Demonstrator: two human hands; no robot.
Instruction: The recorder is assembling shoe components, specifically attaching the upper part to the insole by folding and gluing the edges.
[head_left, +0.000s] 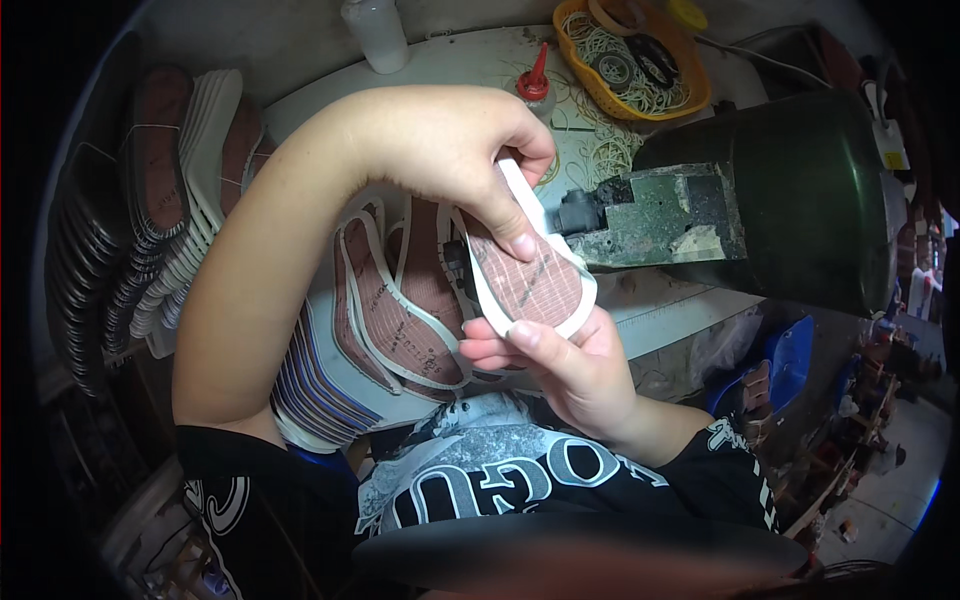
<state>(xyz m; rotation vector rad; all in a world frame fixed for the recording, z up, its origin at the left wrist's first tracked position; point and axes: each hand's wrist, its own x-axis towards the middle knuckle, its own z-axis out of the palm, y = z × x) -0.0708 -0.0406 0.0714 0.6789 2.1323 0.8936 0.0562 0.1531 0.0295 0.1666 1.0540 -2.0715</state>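
Note:
Both hands hold one insole (pixel 530 285), brownish-pink on its face with a white edging strip around it. My left hand (pixel 450 150) arches over from the far side, its thumb pressed on the face and its fingers curled around the white edge. At the rounded near end, my right hand (pixel 570 370) pinches the insole between the thumb on top and fingers underneath. The insole's far side lies close beside the small black head (pixel 580 212) of a dark green machine (pixel 780 200); whether they touch I cannot tell. Several similar white-edged insoles (pixel 410 335) lie on the table beneath my left arm.
Stacks of insoles (pixel 185 210) stand at the left, with another layered stack (pixel 318 390) near my body. On the white table (pixel 470 60) are a white bottle (pixel 376 35), a red-tipped glue bottle (pixel 537 85) and a yellow basket (pixel 570 75) of cords. A blue bin (pixel 790 350) sits lower right.

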